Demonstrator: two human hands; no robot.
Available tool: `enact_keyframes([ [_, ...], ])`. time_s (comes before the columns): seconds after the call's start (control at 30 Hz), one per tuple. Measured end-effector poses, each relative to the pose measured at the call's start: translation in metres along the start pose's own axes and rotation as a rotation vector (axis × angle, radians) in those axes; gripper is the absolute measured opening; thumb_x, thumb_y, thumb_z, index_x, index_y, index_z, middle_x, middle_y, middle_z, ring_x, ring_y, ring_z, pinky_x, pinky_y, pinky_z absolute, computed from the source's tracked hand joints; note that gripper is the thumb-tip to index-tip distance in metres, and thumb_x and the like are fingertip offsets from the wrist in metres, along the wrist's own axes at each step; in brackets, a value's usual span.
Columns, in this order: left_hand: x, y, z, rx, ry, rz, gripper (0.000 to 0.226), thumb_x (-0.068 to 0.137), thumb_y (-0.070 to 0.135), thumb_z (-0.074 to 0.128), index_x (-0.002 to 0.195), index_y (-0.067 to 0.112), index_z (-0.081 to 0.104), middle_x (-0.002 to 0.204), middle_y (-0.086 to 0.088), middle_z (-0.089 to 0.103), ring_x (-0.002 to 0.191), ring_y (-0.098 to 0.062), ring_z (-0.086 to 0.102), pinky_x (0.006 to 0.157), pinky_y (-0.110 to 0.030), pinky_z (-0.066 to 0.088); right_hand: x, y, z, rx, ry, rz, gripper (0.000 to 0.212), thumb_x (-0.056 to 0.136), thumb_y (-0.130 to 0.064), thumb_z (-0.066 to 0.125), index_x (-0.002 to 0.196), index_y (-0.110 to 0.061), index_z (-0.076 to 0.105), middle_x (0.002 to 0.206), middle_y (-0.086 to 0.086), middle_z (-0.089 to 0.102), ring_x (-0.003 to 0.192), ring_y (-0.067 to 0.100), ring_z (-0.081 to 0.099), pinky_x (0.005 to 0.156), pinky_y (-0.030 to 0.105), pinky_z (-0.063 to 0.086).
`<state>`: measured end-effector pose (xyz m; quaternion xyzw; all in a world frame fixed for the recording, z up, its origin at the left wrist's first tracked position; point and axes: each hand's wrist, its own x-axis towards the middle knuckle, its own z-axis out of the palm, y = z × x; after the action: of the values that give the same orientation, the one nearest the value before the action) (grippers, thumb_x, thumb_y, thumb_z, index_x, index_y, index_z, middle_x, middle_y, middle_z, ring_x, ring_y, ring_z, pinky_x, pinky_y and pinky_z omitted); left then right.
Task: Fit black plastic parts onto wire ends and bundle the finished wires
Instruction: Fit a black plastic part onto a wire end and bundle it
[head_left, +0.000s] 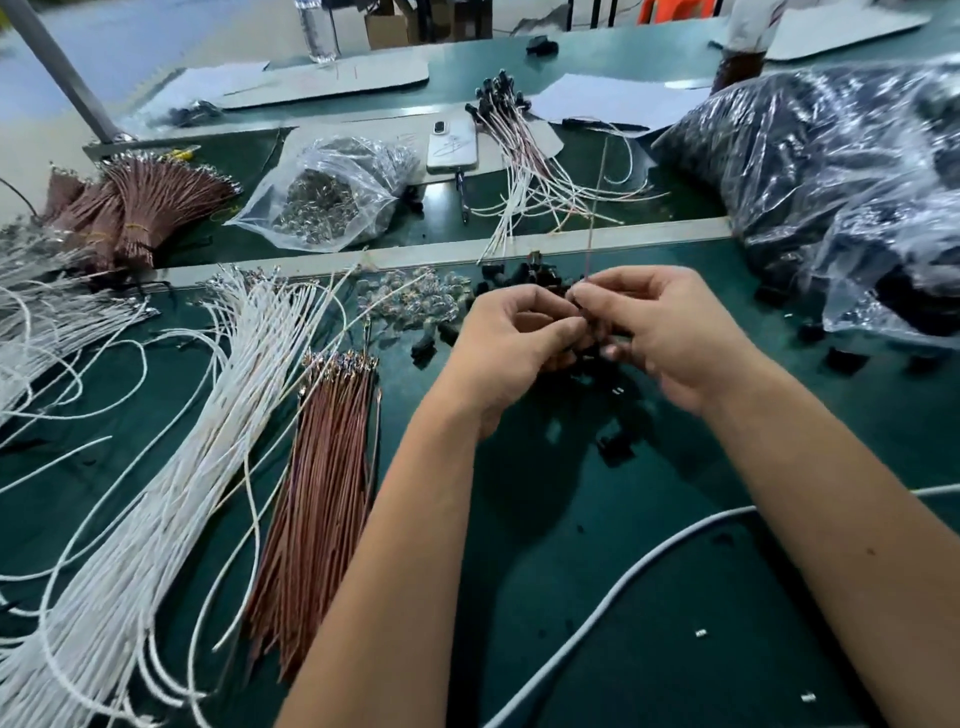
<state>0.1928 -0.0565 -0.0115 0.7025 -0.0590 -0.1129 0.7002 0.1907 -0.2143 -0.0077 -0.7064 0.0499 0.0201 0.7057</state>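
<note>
While both hands are meeting above the loose pile of black plastic parts (524, 280) on the green bench (649, 597), the left hand (511, 338) is pinching a small black part and the right hand (670, 332) is pinching a thin wire (595, 208) rising away from that pile. Left of the pile, brown wires (322, 499) and white wires (171, 493) are lying.

One thin brown wire (592, 228) stands near upright, its lower end pinched between both hands amid a loose heap of black parts (524, 275). Further black parts (615, 447) lie scattered on the bench (623, 571) below the hands. Unfitted brown wires (322, 493) lie bunched at left, metal terminals pointing away; white wires (171, 467) fan out beside them. Finished wires (524, 156), black-capped, lie piled beyond the divider.
</note>
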Motion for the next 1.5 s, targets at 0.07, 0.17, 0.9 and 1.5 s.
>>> enact_keyframes([
  [0.07, -0.002, -0.006, -0.002, -0.014, 0.012, 0.069, 0.005, 0.089, -0.002, 0.072, 0.09, 0.002, 0.069, 0.076, -0.012, 0.073, 0.059, -0.011, 0.063, 0.06, -0.02, 0.051, -0.003, 0.005, -0.001, 0.087, -0.003, -0.004, 0.005, 0.091, -0.016, 0.075, 0.087, -0.015, 0.075, 0.075, 0.002, 0.072, 0.059, 0.01, 0.063, 0.05, 0.018, 0.049],
  [0.17, -0.002, -0.011, -0.008, -0.026, 0.087, 0.152, 0.01, 0.084, -0.002, 0.076, 0.091, 0.004, 0.073, 0.079, -0.013, 0.073, 0.067, -0.018, 0.067, 0.067, -0.026, 0.055, -0.003, 0.008, -0.004, 0.293, 0.034, -0.05, 0.006, 0.09, -0.015, 0.073, 0.091, -0.01, 0.071, 0.074, 0.003, 0.072, 0.061, 0.01, 0.064, 0.055, 0.019, 0.054],
  [0.9, 0.003, -0.022, -0.01, -0.287, 0.235, 0.116, 0.031, 0.075, -0.012, 0.08, 0.094, 0.009, 0.068, 0.093, -0.013, 0.078, 0.087, -0.02, 0.075, 0.077, -0.027, 0.057, -0.001, 0.015, -0.001, 0.362, 0.233, -0.259, 0.012, 0.085, 0.002, 0.079, 0.087, -0.007, 0.072, 0.08, 0.013, 0.076, 0.074, 0.024, 0.075, 0.07, 0.024, 0.06],
  [1.5, 0.0, -0.018, -0.009, -0.409, 0.179, 0.049, 0.014, 0.081, -0.006, 0.076, 0.088, 0.005, 0.073, 0.082, -0.014, 0.075, 0.076, -0.025, 0.075, 0.071, -0.023, 0.058, -0.002, 0.015, -0.001, 0.369, 0.217, -0.269, 0.012, 0.083, -0.001, 0.081, 0.09, -0.006, 0.072, 0.082, 0.012, 0.077, 0.076, 0.023, 0.076, 0.071, 0.023, 0.06],
])
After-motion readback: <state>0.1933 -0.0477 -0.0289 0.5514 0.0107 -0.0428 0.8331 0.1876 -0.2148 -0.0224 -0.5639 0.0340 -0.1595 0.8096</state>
